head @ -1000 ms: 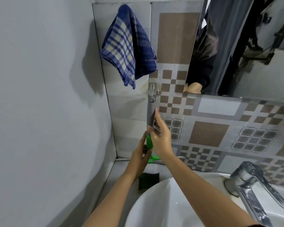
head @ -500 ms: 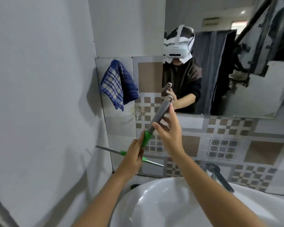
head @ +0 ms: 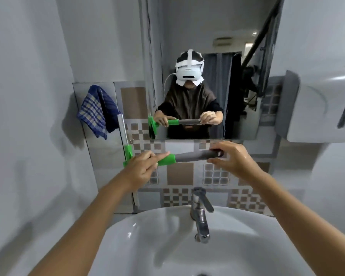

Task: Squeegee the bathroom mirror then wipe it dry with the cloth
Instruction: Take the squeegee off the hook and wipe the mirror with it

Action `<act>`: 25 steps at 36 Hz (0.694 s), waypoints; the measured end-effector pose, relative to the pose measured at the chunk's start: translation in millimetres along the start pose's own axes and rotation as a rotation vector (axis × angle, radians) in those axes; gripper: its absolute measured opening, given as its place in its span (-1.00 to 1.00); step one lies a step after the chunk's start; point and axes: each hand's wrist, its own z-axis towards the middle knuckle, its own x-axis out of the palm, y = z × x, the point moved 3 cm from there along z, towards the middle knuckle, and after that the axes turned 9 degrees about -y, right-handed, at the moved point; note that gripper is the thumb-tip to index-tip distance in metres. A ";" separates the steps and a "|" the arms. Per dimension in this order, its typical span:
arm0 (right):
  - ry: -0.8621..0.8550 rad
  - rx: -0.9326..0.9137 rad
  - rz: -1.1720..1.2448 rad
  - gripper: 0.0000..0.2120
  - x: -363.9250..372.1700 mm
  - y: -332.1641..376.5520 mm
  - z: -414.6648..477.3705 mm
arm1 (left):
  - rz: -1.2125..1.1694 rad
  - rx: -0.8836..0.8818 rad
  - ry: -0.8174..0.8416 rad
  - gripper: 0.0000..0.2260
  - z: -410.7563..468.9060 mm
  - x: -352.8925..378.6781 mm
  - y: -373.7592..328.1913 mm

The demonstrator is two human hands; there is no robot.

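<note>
While level, squeegee (head: 187,157) between fingers (head: 217,161)

One wide-angle camera is worn on my head. It faces forward and slightly down toward the tiled wall, at arm's length from it. The mirror (head: 197,56) fills the upper centre of the frame; the basin (head: 147,246) fills the lower part, close beneath the lens. My forearms enter from the bottom edge. The mirror returns a second, opposing view of the same scene, showing my headset (head: 189,73) facing back. Straight edges bend toward the frame borders.
</note>
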 end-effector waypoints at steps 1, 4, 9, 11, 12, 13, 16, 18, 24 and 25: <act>0.013 -0.027 -0.031 -0.72 -6.1 -2.8 -3.4 | 0.001 0.020 -0.005 -0.56 4.8 2.5 -7.4; 0.064 -0.098 -0.084 -0.65 -18.4 -6.2 -11.2 | -0.007 0.092 -0.027 -0.61 18.4 12.3 -30.1; 0.034 -0.106 -0.087 -0.60 -35.0 -8.1 -10.8 | -0.058 0.173 -0.111 -0.61 44.1 19.6 -51.7; 0.020 -0.118 -0.056 -0.59 -39.4 -6.8 -5.1 | -0.107 0.218 -0.124 -0.62 56.2 18.2 -59.6; 0.019 -0.125 -0.050 -0.59 -40.2 -5.1 -1.1 | -0.123 0.249 -0.127 -0.63 63.5 17.5 -63.8; 0.014 -0.129 -0.052 -0.59 -40.6 -3.2 3.4 | -0.129 0.284 -0.131 -0.64 71.5 16.9 -67.5; -0.064 -0.153 -0.092 -0.62 -45.1 2.6 20.1 | -0.104 0.359 -0.148 -0.62 96.9 13.6 -71.1; -0.107 -0.154 -0.126 -0.62 -51.2 4.5 33.6 | -0.079 0.381 -0.166 -0.60 113.0 7.8 -68.6; -0.172 -0.275 -0.263 -0.57 -79.3 9.6 96.6 | -0.050 0.416 -0.313 -0.61 161.7 -30.6 -71.2; -0.186 -0.302 -0.305 -0.57 -85.6 11.3 109.6 | -0.030 0.407 -0.372 -0.63 171.2 -38.2 -68.7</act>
